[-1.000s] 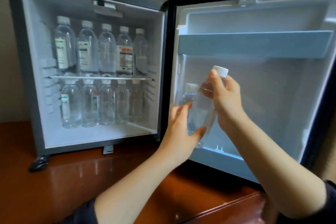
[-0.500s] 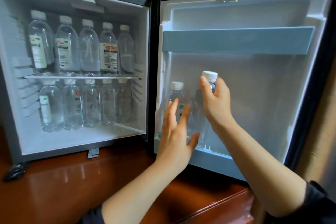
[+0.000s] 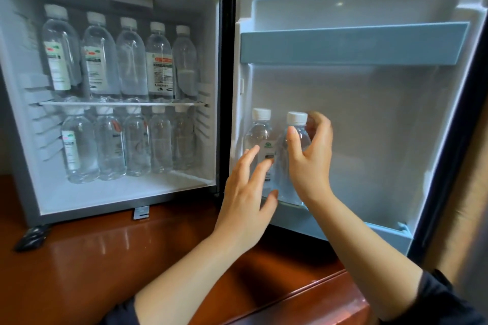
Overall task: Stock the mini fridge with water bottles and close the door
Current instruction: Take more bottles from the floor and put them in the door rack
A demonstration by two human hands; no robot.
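While the right hand (image 3: 310, 161) curled loosely round the shoulder of the second bottle (image 3: 282, 163), thumb in front and fingers behind, that bottle stood upright on the lower shelf (image 3: 369, 232) of the open door (image 3: 369, 119), just beside the first bottle (image 3: 260, 134). The left hand (image 3: 245, 192) hovered with straight fingers, holding nothing, before that neighbour; contact could not be judged. Best was to release only once the base sat flat, the left hand steadying both, so neither tipped when the door closed.
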